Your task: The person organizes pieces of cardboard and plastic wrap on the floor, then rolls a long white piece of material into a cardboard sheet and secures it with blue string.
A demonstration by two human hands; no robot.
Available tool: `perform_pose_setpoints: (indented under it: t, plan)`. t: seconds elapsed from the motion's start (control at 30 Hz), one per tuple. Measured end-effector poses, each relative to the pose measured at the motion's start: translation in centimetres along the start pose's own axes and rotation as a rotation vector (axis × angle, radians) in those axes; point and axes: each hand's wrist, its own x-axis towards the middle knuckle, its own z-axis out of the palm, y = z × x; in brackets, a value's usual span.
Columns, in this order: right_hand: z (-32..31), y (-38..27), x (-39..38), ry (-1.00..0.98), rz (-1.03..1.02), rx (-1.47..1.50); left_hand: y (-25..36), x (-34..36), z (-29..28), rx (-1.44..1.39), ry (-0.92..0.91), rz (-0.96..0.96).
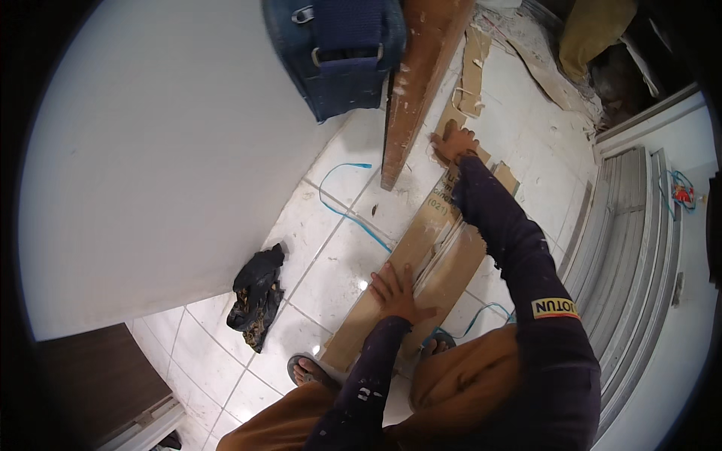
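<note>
Long strips of brown cardboard (361, 323) with printed lettering lie overlapping on the white tiled floor between my sandalled feet and the upper middle of the view. My left hand (396, 295) rests flat on the nearer part, fingers spread. Farther up, at the far end, my right hand (455, 141) has its fingers curled onto the cardboard. A thin blue strap (342, 214) lies loose to the left of the strips. Another torn cardboard strip (471, 71) lies beyond my right hand, with pale string on it.
Crumpled black plastic (256, 293) lies left. A white wall (143, 158), a wooden board (421, 83) and a hanging dark blue bag (338, 71) border the work. At right are stacked metal frames (624, 248); at top right, debris and an olive cloth-like object (590, 34).
</note>
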Motion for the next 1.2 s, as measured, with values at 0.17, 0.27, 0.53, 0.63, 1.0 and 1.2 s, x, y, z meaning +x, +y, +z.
perform_pose_setpoints:
  t: [0.17, 0.27, 0.53, 0.63, 1.0, 1.2]
  plan:
    - [2.5, -4.7, 1.4, 0.083, 0.201, 0.032, -2.3, -0.2, 1.1, 0.006, 0.075, -0.005]
    - [1.0, -3.1, 2.3, 0.008, 0.245, -0.049, -0.7, 0.0, 0.2, -0.029, 0.034, -0.001]
    - [-4.5, 0.3, -0.2, 0.074, 0.169, 0.399, -0.8, -0.9, -0.6, -0.025, 0.018, 0.000]
    - [-5.0, 3.4, -3.5, 0.017, 0.137, 0.443, -1.3, -0.6, 0.5, 0.025, 0.103, 0.013]
    - [7.6, 4.2, -35.4, -0.221, -0.100, 0.901, -6.9, 5.1, -0.3, -1.154, 0.535, 0.322]
    - [13.5, 1.4, -49.2, -0.015, -0.163, 0.526, -2.4, 2.4, -9.6, -0.576, -0.210, 0.244]
